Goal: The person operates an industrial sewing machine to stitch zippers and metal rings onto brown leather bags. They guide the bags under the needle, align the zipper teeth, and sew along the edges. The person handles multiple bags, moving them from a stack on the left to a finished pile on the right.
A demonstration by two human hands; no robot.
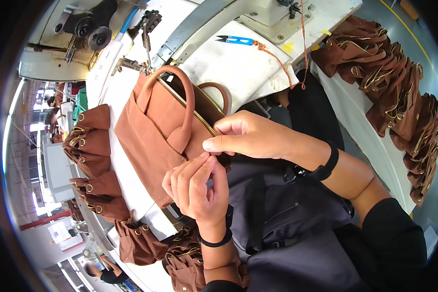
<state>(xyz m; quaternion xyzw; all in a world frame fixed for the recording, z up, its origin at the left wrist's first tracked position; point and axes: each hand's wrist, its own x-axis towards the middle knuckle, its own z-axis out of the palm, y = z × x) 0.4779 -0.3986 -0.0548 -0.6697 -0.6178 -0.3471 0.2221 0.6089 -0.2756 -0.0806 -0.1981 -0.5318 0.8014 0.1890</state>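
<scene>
A brown handbag (143, 131) with a rounded carrying handle (186, 121) lies tilted on the white work table, its top toward me. A gold-toothed zipper (205, 123) runs along its gaping opening. By the zipper's near end, my left hand (197, 187) and my right hand (250, 136) meet with thumbs and fingertips pinched together. Whatever sits between the fingertips is too small to make out. Part of the bag's near corner is hidden behind my hands.
A sewing machine (143, 36) stands beyond the bag. Blue-handled thread snips (238, 40), tied to an orange cord (280, 62), lie on the table. Several brown bags line the left side (95, 155), and more are heaped at the right (394, 87). People (109, 272) work farther off.
</scene>
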